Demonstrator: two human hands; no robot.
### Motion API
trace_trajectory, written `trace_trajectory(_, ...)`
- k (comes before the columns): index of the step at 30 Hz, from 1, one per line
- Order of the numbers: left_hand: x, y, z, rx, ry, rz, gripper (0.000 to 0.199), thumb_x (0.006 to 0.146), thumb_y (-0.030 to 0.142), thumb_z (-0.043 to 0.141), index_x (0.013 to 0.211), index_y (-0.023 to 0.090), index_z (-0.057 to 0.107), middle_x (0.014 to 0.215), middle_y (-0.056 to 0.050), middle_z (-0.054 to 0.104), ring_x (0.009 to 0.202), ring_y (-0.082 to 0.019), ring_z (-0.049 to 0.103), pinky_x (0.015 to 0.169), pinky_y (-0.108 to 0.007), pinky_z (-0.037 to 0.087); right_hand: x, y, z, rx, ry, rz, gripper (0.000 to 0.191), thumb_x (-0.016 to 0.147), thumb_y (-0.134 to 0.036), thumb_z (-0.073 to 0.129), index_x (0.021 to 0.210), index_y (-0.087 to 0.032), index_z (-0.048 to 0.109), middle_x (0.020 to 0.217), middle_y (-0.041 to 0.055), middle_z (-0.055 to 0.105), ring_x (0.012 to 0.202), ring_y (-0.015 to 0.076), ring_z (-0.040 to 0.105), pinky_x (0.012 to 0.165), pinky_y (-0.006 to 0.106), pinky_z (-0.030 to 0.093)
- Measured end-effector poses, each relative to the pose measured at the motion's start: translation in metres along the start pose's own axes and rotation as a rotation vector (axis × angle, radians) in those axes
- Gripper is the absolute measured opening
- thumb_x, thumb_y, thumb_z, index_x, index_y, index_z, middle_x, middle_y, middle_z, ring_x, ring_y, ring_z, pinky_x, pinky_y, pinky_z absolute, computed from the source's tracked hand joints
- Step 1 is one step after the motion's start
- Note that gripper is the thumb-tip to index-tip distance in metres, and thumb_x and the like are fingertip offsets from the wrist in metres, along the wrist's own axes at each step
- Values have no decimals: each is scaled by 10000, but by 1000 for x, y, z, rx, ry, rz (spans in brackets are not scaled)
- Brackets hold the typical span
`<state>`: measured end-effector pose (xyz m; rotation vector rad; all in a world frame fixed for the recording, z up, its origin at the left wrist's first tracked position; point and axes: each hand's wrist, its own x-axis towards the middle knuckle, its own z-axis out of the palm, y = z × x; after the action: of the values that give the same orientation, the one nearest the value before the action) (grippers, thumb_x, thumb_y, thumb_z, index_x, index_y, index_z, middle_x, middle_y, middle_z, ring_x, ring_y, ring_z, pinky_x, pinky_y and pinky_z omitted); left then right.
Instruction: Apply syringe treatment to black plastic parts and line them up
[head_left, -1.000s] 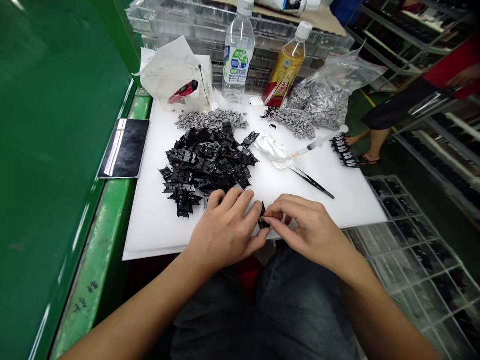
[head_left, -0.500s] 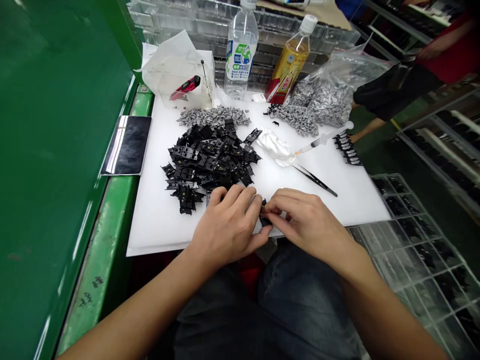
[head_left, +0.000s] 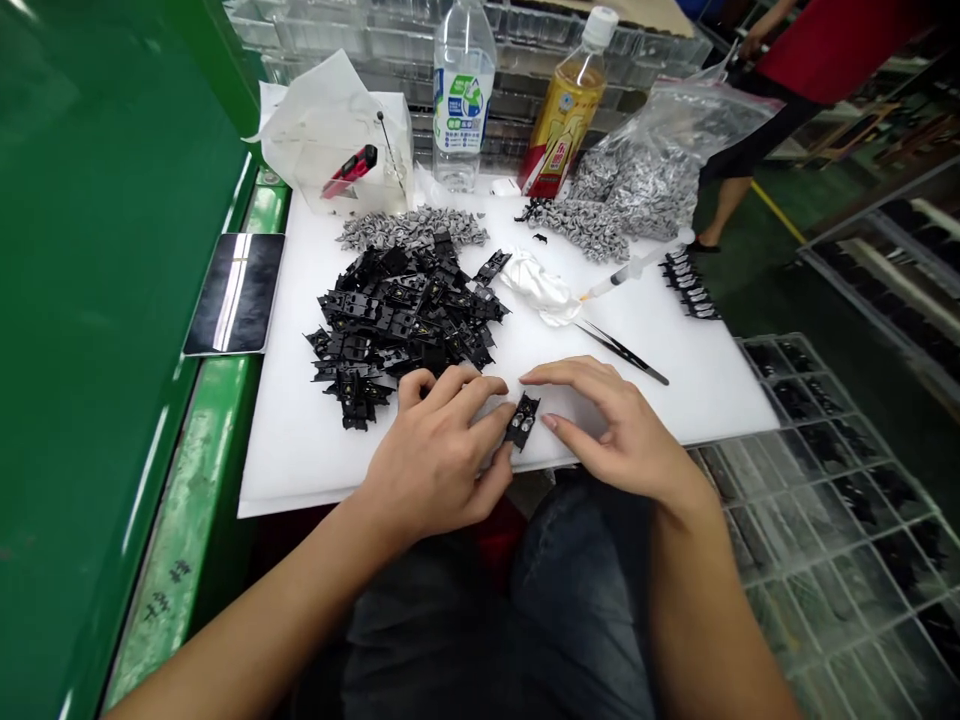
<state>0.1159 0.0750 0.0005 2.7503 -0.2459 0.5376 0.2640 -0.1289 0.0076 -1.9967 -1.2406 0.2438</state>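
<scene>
My left hand (head_left: 435,460) rests on the white board (head_left: 300,460) at the edge of a heap of black plastic parts (head_left: 397,320). Its thumb and index finger pinch a small black plastic part (head_left: 523,420) with two shiny round spots. My right hand (head_left: 611,425) lies open on the board, its fingers apart from that part. Behind the heap is a pile of small grey metal pieces (head_left: 411,228). Fine black tweezers (head_left: 622,353) lie beyond my right hand.
A syringe (head_left: 626,277), white cloth (head_left: 536,287), a row of black parts (head_left: 688,285) and a bag of grey pieces (head_left: 645,180) lie beyond. Clear trays (head_left: 825,520) stand right. A tablet (head_left: 236,293) lies left. A person (head_left: 750,130) walks behind.
My right hand has let go of the black part and moved right, opening out. The part now shows clearly at my left fingertips. The camera view has shifted slightly.
</scene>
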Motion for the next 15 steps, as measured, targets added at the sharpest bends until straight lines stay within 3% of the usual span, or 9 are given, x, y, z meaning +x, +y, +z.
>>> trace_trajectory(2, 0, 0, -1, -11, 21, -22, 267, 1025, 246, 555, 1237, 199, 710, 1309, -93, 745, 1216, -308, 642, 928, -520, 353, -1, 3, 0, -21, -42, -30, 380, 978, -194, 708, 1346, -282, 664, 1308, 58, 750, 1271, 273, 666, 1126, 487, 496)
trace_trajectory(7, 0, -1, 1, -20, 80, -19, 191, 1022, 267, 623, 1179, 189, 700, 1171, -65, 781, 1094, -268, 685, 910, -502, 376, -3, 5, 1, -94, -1, -131, 252, 993, -227, 728, 1240, -256, 692, 1167, 63, 777, 1161, 265, 694, 1042, 476, 525)
trace_trajectory(15, -2, -4, 6, 46, 84, 52, 141, 1020, 236, 688, 1159, 236, 711, 1113, -20, 805, 1087, -241, 703, 915, -487, 393, -9, 7, 13, -292, 51, -314, 421, 974, -79, 638, 1368, -226, 664, 1226, 115, 761, 1189, 287, 678, 1039, 494, 543)
